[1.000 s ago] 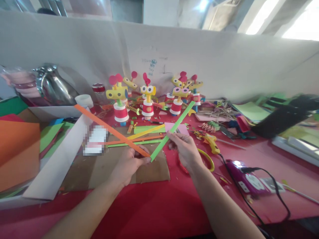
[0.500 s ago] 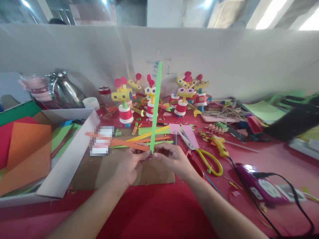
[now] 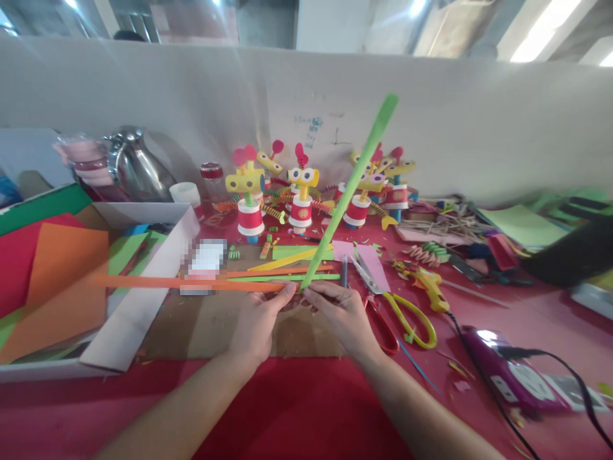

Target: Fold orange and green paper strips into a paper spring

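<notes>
Two long paper strips meet at one end between my hands, above a brown cardboard sheet. The orange paper strip stretches out to the left, pinched near its right end by my left hand. From the same spot the green paper strip slants up and to the right, its lower end between the closed fingers of my right hand. The fingertips of both hands nearly touch and hide the joint. More strips, among them a yellow paper strip, lie on the table just behind.
Scissors with yellow handles, red-handled scissors, a yellow glue gun and a purple power strip lie to the right. A white box of coloured paper stands left. Several paper-cup figures line the back near a steel jug.
The green strip has tipped from nearly upright to a rightward slant. The orange strip now reaches farther left and lies almost level. Both hands keep their pinch; the view has shifted slightly.
</notes>
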The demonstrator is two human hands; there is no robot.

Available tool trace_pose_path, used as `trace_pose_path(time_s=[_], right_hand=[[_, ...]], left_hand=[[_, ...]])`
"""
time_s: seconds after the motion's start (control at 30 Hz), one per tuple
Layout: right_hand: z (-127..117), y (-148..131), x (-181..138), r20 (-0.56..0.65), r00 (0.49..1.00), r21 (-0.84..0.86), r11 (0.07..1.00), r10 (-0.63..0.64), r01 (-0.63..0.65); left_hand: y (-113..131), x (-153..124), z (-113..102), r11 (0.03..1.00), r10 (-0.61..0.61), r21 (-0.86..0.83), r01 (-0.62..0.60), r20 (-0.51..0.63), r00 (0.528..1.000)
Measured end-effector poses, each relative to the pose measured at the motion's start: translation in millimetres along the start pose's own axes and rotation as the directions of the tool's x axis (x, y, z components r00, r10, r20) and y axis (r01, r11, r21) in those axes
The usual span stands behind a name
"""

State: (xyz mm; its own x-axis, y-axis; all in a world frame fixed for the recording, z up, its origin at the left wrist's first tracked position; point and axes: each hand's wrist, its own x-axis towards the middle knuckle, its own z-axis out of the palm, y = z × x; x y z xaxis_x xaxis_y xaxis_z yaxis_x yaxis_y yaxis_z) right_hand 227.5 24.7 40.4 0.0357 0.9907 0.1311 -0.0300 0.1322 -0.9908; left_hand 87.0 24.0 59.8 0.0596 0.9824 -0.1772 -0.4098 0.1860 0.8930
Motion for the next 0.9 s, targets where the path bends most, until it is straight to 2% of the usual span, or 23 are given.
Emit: trace_pose_path(time_s=[0.13, 0.27, 0.43, 0.53, 0.77, 0.9], right_hand=[[0.2, -1.9, -1.0, 0.036, 0.999, 0.042, 0.998, 0.038, -0.040], [1.1, -6.1, -1.5, 0.047, 0.995, 0.132, 0.987, 0.091, -0.096], [2.6, -7.1, -2.5, 0.013, 0.999, 0.125, 0.992, 0.030, -0.031], [3.4, -6.7, -2.5, 0.000, 0.999, 0.145, 0.988, 0.048, -0.048], [1.5, -4.8, -0.4, 0.003, 0.997, 0.204, 0.976, 0.079, -0.078], [-1.1, -6.3, -0.2, 0.022, 0.999, 0.201, 0.978, 0.050, -0.053]], left_hand=[[-3.9, 4.9, -4.1, 0.999, -0.033, -0.016, 0.032, -0.033, 0.999], [-6.9, 8.5, -6.8, 0.999, -0.052, -0.015, 0.052, -0.019, 0.998], [-0.1, 1.4, -3.3, 0.984, 0.064, 0.162, -0.078, 0.091, 0.994], [3.1, -1.8, -2.8, 0.952, 0.139, 0.261, -0.159, 0.093, 0.986], [1.7, 1.1, -4.9, 0.925, 0.118, 0.356, -0.132, 0.062, 0.991], [3.8, -2.6, -4.6, 0.926, 0.124, 0.346, -0.150, 0.097, 0.988]])
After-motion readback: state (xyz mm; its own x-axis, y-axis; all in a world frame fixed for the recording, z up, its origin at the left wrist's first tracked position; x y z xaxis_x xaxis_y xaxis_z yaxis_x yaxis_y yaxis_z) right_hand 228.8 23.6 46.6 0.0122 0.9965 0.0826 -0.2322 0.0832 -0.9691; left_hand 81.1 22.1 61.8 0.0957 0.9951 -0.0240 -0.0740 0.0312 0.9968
